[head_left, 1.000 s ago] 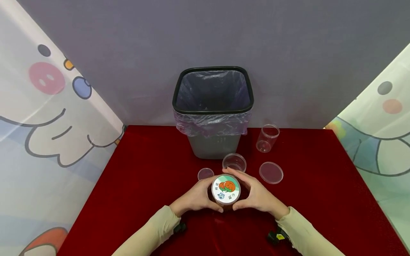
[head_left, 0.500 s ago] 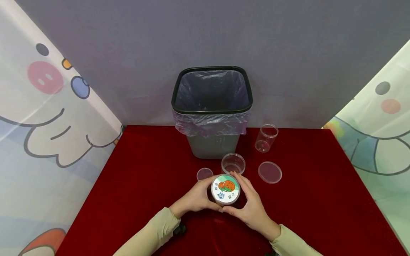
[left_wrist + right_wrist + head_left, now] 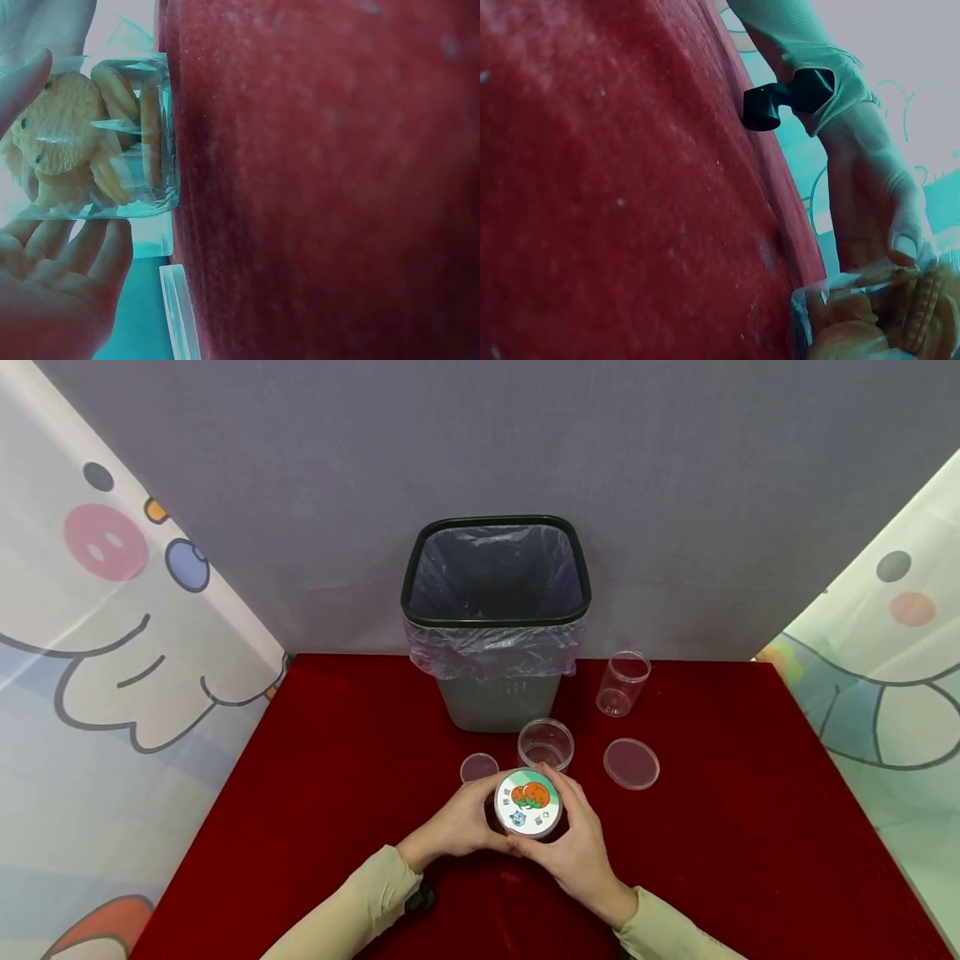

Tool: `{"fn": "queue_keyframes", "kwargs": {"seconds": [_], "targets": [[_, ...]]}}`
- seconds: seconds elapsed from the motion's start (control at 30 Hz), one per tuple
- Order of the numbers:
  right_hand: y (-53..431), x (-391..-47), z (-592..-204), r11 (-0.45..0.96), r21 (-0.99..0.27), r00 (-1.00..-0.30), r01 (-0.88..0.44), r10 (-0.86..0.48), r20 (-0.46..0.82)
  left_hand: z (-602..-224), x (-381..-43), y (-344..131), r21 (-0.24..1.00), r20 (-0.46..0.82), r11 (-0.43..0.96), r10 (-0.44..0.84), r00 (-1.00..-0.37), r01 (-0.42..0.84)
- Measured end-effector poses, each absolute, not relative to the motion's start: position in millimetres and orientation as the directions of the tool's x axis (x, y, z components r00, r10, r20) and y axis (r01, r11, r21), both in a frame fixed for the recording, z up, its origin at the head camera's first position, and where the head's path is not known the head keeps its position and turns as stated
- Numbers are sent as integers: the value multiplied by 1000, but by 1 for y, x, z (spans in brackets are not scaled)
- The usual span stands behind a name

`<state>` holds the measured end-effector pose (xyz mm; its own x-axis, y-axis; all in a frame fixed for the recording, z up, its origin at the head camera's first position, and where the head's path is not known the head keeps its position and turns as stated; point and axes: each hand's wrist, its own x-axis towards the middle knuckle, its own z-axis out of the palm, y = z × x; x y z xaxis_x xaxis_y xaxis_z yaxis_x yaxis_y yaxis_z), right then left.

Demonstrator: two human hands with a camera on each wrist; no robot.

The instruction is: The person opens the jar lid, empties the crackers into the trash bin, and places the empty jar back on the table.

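Note:
A clear plastic jar (image 3: 528,804) with a round white-and-green lid, printed with orange fruit, stands on the red cloth between both hands. Cookies (image 3: 64,124) show through its wall in the left wrist view. My left hand (image 3: 465,820) grips it from the left, thumb at the near side. From the right, my right hand (image 3: 581,852) holds it too, fingers curving round the far side by the lid's edge and thumb in front, overlapping the left thumb. In the right wrist view, the left thumb (image 3: 904,246) lies on the jar near its upper wall.
Behind the jar are a low clear tub (image 3: 546,745), a small clear lid (image 3: 479,767), a larger clear lid (image 3: 632,764) and a tall clear jar (image 3: 624,685). A grey bin (image 3: 498,703) with a bag liner stands at the back, against a grey backdrop (image 3: 337,527).
My right hand has swung left and closed in on the jar, its wrist lower and its thumb now across to the left thumb. The left hand and the jar stay in place.

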<state>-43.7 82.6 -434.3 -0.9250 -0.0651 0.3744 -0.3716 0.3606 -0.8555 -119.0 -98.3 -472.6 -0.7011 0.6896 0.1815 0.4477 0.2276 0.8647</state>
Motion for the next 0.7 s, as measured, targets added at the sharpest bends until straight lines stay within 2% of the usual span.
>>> {"fn": "queue_keyframes", "kwargs": {"seconds": [0.17, 0.43, 0.7], "targets": [[88, -48, -436, 352, -857, -925, -377, -99, 366, -455, -114, -98, 854, 189, 236, 690, -699, 463], [102, -61, -440, 249, -849, -880, -466, -231, 415, -480, -123, -98, 858, 175, 235, 702, -690, 457], [117, -81, -437, 193, -881, -846, -433, -425, 323, -478, -123, -101, 863, 126, 270, 704, -699, 427]]}}
